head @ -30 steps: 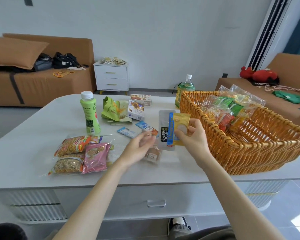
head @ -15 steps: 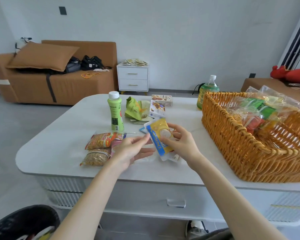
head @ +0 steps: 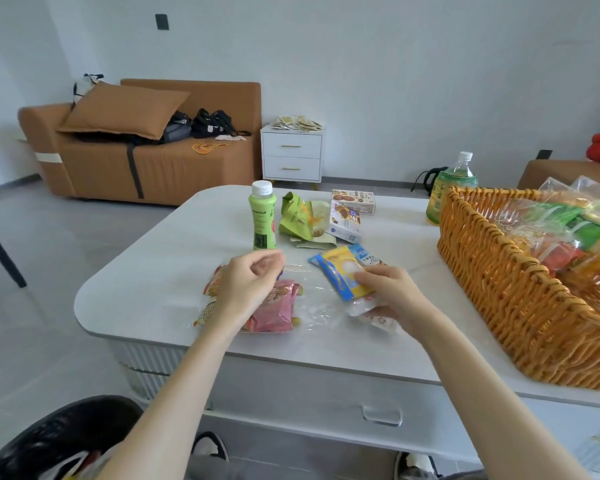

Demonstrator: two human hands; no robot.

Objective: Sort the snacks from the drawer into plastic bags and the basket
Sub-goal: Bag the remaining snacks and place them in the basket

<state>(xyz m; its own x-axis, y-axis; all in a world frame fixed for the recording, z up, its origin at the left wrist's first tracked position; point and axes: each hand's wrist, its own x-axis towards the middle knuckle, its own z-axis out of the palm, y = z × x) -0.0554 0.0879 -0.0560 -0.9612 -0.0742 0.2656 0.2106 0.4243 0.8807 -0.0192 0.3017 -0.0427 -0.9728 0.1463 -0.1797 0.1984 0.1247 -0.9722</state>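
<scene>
Moved left hand (head: 246,289) off snack packets (head: 340,271) to pinch plastic bag (head: 312,306) mouth, lowered packets gripped in right hand (head: 392,299) toward tabletop (head: 146,289), so bagging likely next.

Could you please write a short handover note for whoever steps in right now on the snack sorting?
Left hand: fingers curled above the clear plastic bag; whether it pinches the film is unclear.
Right hand: grips the yellow-and-blue packet, with small white packets under it, beside the bag.
Done: bagged snacks lie in the basket; the bag on the table holds a pink packet and orange packets.
To do: bag the held packets. The green bottle, green pouch and two biscuit boxes are loose on the table.
</scene>
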